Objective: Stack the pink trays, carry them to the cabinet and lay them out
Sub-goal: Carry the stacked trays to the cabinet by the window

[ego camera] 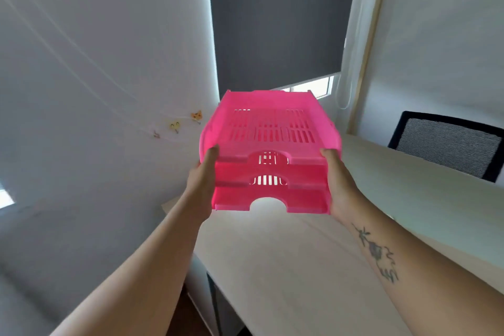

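Both hands hold the pink stack up in the air, one on each side.

The left hand [203, 185] is wrapped around the left wall of the stack of pink trays [270, 155], thumb up on the top rim, and the right hand [339, 185] does the same on the right wall — so the stack sits right between them, and neither hand is nearer than the other. There look to be three trays, one on top of the other, with the cut-out fronts facing the person. The long way of the stack points away from the person, toward the dark window blind [278, 22]. It hangs above the pale worktop [286, 267] and does not touch it. A black chair [447, 144] stands off to the right. No cabinet shows here, so I think the stacking is done and the carrying comes next — the person will likely have to turn with both hands kept level.
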